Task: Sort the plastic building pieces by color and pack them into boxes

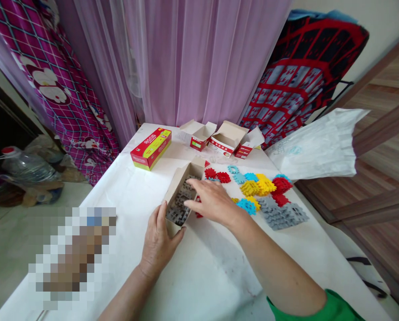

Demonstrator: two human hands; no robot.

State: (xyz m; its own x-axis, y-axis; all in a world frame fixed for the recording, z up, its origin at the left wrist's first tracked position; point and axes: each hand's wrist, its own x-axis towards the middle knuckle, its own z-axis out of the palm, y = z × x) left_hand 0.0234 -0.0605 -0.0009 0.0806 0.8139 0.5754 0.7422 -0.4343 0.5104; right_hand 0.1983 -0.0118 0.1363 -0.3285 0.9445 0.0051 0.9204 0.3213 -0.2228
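Observation:
An open cardboard box [172, 191] holds several grey toy pieces [181, 203], in the middle of the white table. My left hand [157, 240] grips the near end of this box, thumb on one side and fingers on the other. My right hand [211, 198] reaches over the box's right side with thumb and forefinger apart, at the grey pieces; nothing shows between them. To the right lie red pieces [224, 177], blue pieces [246, 206], yellow pieces [265, 184] and a stack of grey pieces [282, 214].
A closed red and green box [151, 149] lies at the table's [119, 267] back left. Open boxes [228, 136] stand along the back edge. A white bag [316, 147] hangs over the right edge. A pixelated patch covers the left side.

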